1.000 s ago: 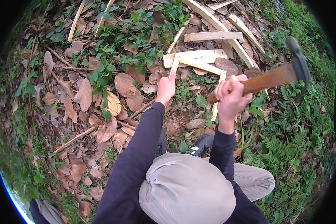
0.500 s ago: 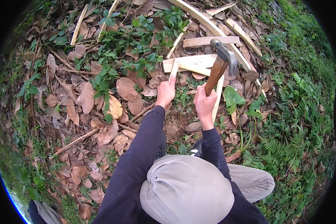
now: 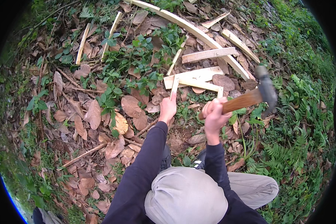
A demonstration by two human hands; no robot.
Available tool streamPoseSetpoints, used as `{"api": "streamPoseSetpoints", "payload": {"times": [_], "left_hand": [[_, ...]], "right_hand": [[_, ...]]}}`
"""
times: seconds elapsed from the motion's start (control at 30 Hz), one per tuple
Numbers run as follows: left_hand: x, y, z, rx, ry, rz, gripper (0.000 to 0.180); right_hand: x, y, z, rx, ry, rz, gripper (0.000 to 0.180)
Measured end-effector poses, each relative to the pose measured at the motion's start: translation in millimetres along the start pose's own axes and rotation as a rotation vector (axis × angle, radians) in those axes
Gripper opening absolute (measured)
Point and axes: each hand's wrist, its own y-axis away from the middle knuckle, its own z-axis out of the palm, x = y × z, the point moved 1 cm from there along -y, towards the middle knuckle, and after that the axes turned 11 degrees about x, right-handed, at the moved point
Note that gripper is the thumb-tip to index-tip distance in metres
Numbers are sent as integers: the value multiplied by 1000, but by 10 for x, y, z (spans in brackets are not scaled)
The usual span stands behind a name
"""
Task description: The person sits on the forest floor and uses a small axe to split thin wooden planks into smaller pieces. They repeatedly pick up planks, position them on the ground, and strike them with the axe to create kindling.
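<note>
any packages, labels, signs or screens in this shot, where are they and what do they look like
None in view: no package, label, sign or screen.
The scene holds only leaf litter, green plants and pale split wood strips on the ground.
The left hand holds a thin pale wood stake upright.
The right hand grips a wooden-handled hammer with a dark head.

Bare patch of dirt ground [image 3: 177, 140] in the middle, mostly buried under big dry brown leaves [image 3: 132, 106] to the left. Low green weeds [image 3: 138, 61] up top, ferns [image 3: 283, 151] off to the right. Pale split wood slats [image 3: 196, 76] lying flat near the centre, one long curved strip [image 3: 198, 31] running across the top, shorter pale sticks [image 3: 84, 43] further left. Thin brown twig [image 3: 82, 155] lying on the leaves lower left
</note>
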Motion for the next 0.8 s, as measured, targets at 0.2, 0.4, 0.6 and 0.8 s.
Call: {"api": "streamPoseSetpoints", "payload": {"times": [0.2,0.4,0.6,0.8], "left_hand": [[10,-45,-7,4,33,29,69],[17,17,45,-34,35,-24,68],[-162,-102,263,76,37,149,71],[-160,-80,70,86,21,115,71]], "right_hand": [[623,113,14,-168,674,52,25],[307,56,-58,-5,415,-1,24],[964,141,-305,-99,711,30,25],[-396,-254,175,-5,-193,57,17]]}}
